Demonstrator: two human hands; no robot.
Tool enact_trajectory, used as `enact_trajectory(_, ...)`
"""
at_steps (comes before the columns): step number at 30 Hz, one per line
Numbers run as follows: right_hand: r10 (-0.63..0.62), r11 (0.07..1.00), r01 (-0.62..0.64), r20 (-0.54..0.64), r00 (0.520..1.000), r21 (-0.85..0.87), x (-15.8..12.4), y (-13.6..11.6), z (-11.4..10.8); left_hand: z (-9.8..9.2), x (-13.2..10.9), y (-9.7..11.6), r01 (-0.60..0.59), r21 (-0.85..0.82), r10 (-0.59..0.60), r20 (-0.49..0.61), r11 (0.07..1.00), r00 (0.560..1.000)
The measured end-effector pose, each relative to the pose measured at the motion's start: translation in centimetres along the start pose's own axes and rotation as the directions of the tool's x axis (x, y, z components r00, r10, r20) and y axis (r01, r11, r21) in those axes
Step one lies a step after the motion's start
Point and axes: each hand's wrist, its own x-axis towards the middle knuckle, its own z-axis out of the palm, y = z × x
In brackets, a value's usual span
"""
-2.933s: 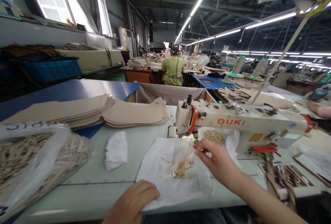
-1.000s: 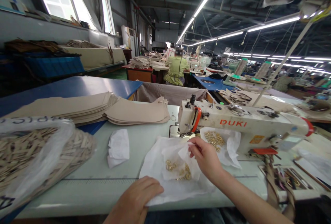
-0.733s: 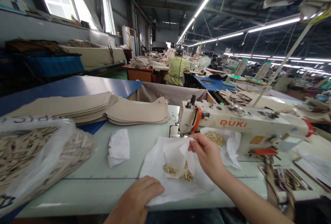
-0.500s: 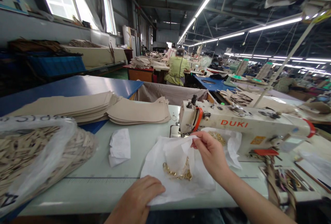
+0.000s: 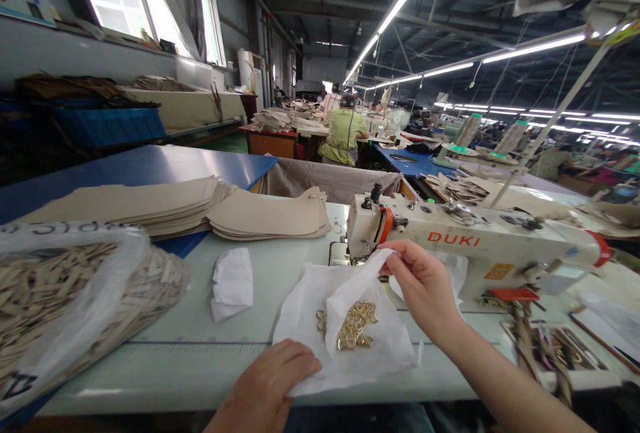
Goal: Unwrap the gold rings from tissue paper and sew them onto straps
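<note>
A sheet of white tissue paper (image 5: 385, 353) lies on the pale green table in front of a white DUKI sewing machine (image 5: 480, 240). My right hand (image 5: 425, 286) pinches a smaller piece of white paper (image 5: 360, 280) and lifts its upper corner, so a heap of small gold metal rings (image 5: 354, 324) spills onto the sheet below. My left hand (image 5: 267, 390) presses down the sheet's near left corner with curled fingers.
A crumpled white paper (image 5: 233, 283) lies left of the sheet. Stacks of beige cut pieces (image 5: 265, 214) sit behind it, and a plastic bag of beige strips (image 5: 75, 293) at the left. A tray of tools (image 5: 555, 346) is at the right. A person in a yellow-green top (image 5: 343, 136) sits at a distant table.
My right hand has raised the small paper higher and to the right. The gold rings slid out from under it into a heap on the sheet. My left hand has stayed put.
</note>
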Motion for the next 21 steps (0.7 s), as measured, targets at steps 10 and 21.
enact_trajectory(10, -0.059, 0.998, 0.059, -0.024, 0.998, -0.023, -0.4, -0.2, 0.1, -0.3, 0.2, 0.4, 0.027, 0.024, -0.028, 0.009, 0.999, 1.0)
enact_trajectory(21, 0.394, 0.69, -0.411, 0.167, 0.904, 0.596, -3.6, -1.9, 2.2, 1.1, -0.7, -0.9, 0.121, 0.075, -0.106, -0.179, 0.99, 0.978)
